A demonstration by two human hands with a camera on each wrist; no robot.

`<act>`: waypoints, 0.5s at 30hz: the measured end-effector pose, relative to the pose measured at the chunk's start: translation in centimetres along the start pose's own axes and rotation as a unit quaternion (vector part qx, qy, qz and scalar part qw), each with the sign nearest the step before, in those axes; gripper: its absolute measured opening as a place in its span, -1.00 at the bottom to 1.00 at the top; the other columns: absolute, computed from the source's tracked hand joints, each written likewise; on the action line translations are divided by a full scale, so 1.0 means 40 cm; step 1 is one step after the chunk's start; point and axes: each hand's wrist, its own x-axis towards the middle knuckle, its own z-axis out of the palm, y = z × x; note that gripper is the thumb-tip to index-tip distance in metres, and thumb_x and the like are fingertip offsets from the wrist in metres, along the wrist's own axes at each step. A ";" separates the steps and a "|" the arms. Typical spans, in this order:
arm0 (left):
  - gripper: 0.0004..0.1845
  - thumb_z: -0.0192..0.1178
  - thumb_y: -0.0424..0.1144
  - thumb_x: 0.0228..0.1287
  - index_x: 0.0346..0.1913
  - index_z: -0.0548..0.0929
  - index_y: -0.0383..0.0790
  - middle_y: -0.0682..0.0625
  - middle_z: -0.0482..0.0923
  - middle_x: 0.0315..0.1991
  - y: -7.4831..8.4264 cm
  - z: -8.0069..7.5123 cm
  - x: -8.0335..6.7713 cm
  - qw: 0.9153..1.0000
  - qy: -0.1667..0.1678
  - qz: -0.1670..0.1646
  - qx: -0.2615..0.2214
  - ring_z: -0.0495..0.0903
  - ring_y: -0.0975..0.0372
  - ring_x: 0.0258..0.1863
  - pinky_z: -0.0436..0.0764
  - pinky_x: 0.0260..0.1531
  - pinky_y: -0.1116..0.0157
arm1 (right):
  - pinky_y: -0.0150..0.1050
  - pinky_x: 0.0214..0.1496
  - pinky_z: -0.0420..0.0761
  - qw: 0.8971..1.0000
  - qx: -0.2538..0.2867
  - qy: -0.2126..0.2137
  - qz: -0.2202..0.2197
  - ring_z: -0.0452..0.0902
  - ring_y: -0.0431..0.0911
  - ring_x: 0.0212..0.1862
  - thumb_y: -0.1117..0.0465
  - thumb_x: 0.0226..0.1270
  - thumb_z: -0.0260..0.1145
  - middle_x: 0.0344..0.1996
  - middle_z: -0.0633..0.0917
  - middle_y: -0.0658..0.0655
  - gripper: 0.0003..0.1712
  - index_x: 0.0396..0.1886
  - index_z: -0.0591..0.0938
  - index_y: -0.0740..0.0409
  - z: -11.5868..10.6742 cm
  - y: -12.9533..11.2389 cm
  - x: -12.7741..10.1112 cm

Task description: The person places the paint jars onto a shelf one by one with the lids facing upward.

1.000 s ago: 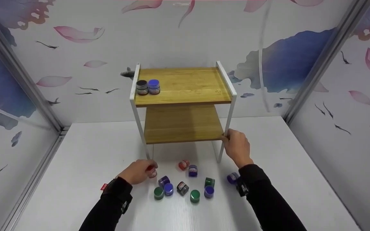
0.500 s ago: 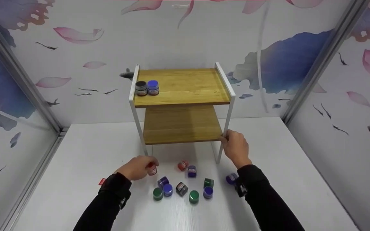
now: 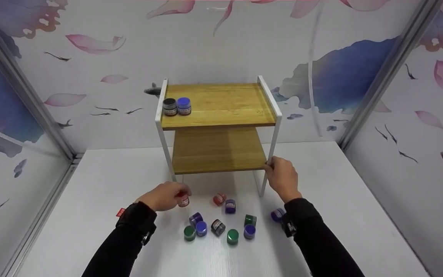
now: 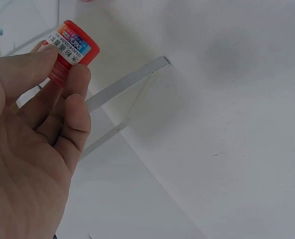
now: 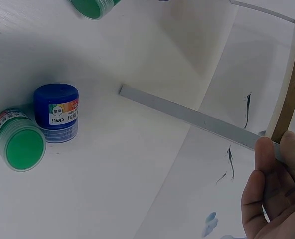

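Since earlier frame: left hand [image 3: 162,196] lifted slightly, pinching small red-capped paint jar [image 4: 72,49] just above white table [image 3: 102,192], beside jar cluster. Two-tier wooden shelf with white metal frame [image 3: 217,127] steadied against tipping: right hand [image 3: 282,177] curled round front right leg.

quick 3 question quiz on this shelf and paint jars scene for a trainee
1. True or false: the top board of the shelf holds two jars.
2. What does the left hand pinch? A) red jar B) green jar C) nothing
3. What does the right hand grip?

Key
1. True: a black-lidded jar and a blue-lidded jar stand side by side.
2. A
3. The shelf's front right post, at the lower board.
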 end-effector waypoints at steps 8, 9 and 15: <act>-0.80 0.16 -0.34 0.35 -0.06 0.68 -0.05 0.04 0.63 -0.17 0.034 -0.036 -0.010 1.000 -0.019 -0.004 0.016 0.53 0.17 -0.16 0.57 0.06 0.07 | -0.18 -0.45 0.48 1.000 -0.002 -0.002 0.002 0.55 -0.05 -0.49 0.18 0.30 0.34 -0.55 0.67 0.12 -0.81 -0.44 0.66 0.20 0.000 0.003 0.002; -0.80 0.16 -0.34 0.35 -0.07 0.68 -0.05 0.04 0.63 -0.16 0.039 -0.040 -0.011 1.000 -0.020 -0.003 0.019 0.53 0.17 -0.16 0.57 0.06 0.07 | -0.19 -0.45 0.47 1.000 -0.003 -0.003 0.003 0.54 -0.05 -0.49 0.18 0.30 0.34 -0.54 0.67 0.12 -0.81 -0.44 0.66 0.20 0.001 0.003 0.002; -0.81 0.15 -0.31 0.36 -0.06 0.67 -0.02 0.03 0.63 -0.15 0.067 -0.057 -0.009 0.999 -0.035 -0.023 0.025 0.52 0.16 -0.15 0.57 0.06 0.09 | -0.19 -0.45 0.49 1.000 -0.002 -0.006 0.008 0.55 -0.05 -0.49 0.17 0.30 0.34 -0.54 0.68 0.12 -0.80 -0.44 0.66 0.20 0.002 0.002 0.003</act>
